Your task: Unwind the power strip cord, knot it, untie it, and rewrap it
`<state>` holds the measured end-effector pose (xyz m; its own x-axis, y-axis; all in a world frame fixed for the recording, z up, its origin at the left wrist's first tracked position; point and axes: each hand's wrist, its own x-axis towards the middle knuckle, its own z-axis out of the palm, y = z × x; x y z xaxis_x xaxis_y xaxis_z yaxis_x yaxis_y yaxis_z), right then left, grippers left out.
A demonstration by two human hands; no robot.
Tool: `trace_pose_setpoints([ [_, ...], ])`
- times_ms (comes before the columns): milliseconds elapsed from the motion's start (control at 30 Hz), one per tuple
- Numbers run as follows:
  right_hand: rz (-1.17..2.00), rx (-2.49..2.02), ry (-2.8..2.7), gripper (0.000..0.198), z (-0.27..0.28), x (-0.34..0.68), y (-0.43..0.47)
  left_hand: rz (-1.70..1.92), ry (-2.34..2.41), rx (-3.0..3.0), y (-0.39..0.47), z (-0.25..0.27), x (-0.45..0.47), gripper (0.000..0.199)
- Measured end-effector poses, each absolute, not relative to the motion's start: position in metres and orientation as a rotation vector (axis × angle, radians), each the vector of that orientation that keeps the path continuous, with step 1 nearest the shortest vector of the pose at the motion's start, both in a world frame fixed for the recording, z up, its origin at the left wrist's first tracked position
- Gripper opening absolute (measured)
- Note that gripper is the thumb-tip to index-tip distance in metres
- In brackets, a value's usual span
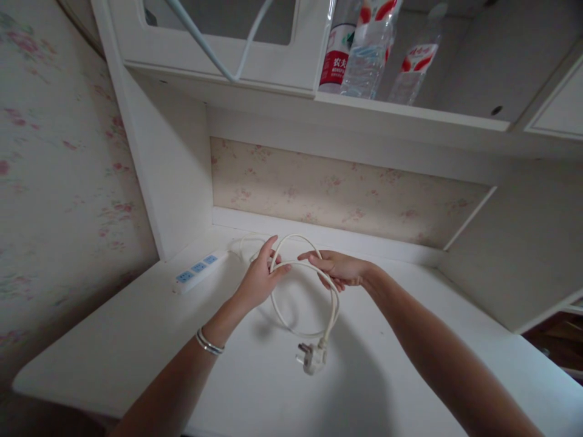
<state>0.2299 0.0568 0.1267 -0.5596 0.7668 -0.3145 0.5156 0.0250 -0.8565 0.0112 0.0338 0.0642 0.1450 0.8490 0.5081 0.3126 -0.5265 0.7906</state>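
A white power cord [334,303] hangs in loose loops between my two hands, above the white desk. My left hand [262,276] is closed around the left side of the loops, with its thumb over the cord. On the right side, my right hand [339,268] pinches the cord between thumb and fingers. The plug [314,358] dangles at the bottom of the loops, its metal prongs pointing left. From my left hand the cord runs back to a white power strip [199,273] with blue sockets, which lies on the desk to the left.
The white desk [273,388] has a side panel at left and a floral-papered back wall [319,182]. Overhead is a shelf cabinet holding plastic bottles [364,67]. A pale handle-like loop [234,76] hangs from the cabinet front.
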Motion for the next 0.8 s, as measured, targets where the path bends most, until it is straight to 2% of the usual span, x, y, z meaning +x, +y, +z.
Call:
trace_pose_setpoints([
  [267,1.601,-1.388,-1.672,0.070,0.077,0.221,0.029,1.421,1.324,2.258,0.036,0.064,0.005,0.030],
  [367,1.523,-1.251,-1.591,0.064,0.061,0.227,0.023,1.366,1.466,2.285,0.036,0.063,0.005,0.031],
  [433,1.360,-1.209,-1.564,0.057,0.052,0.233,0.017,1.328,1.559,2.277,0.037,0.062,0.006,0.036],
  [500,1.045,-1.221,-1.645,0.052,0.044,0.239,0.008,1.301,1.603,2.264,0.039,0.060,0.008,0.038],
  [633,0.404,-1.161,-2.194,0.054,0.028,0.240,-0.016,1.273,1.599,2.180,0.045,0.055,0.011,0.041],
  [733,0.277,-1.112,-2.550,0.052,0.013,0.226,-0.030,1.258,1.534,2.104,0.047,0.052,0.013,0.044],
  [800,0.205,-1.138,-2.599,0.034,0.003,0.216,-0.033,1.260,1.471,2.086,0.048,0.051,0.013,0.045],
])
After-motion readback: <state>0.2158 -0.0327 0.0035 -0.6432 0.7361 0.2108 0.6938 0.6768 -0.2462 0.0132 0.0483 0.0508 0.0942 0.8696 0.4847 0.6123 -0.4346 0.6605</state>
